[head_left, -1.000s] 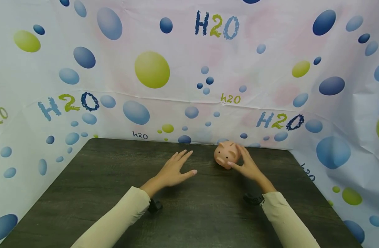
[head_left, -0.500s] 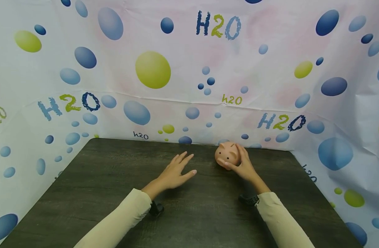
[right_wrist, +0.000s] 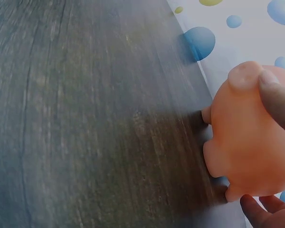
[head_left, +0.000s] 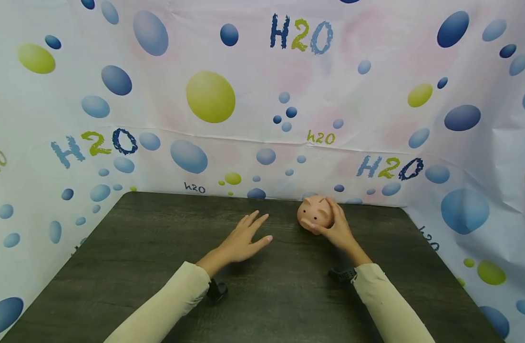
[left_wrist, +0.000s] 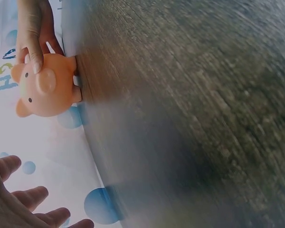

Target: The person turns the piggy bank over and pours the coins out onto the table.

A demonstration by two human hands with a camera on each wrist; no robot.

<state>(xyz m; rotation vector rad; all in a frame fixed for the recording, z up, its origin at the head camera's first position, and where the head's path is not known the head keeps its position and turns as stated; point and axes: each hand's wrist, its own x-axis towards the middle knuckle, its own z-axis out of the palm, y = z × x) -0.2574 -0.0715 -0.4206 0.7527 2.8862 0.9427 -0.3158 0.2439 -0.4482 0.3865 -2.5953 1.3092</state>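
Observation:
A peach-coloured piggy bank [head_left: 312,212], with small black eyes and a slot on top, stands upright near the table's back edge. My right hand [head_left: 341,232] grips it from its right side. The thumb presses beside the snout while the fingers reach round the far side, as the piggy bank [right_wrist: 251,133] shows in the right wrist view. Its feet are right at the tabletop. To the left, my left hand [head_left: 240,243] hovers with fingers spread and nothing in it. In the left wrist view, fingertips of the left hand [left_wrist: 19,202] point toward the piggy bank [left_wrist: 50,90].
The dark wood-grain table [head_left: 159,267] reaches back to a white sheet [head_left: 262,95] printed with blue and green dots and H2O lettering. That sheet also hangs along the left and right sides. Dark wrist-worn devices sit below both cuffs.
My right hand has moved slightly left and closed in on the piggy bank; its thumb has come up against the snout. The left hand and the piggy bank have barely moved.

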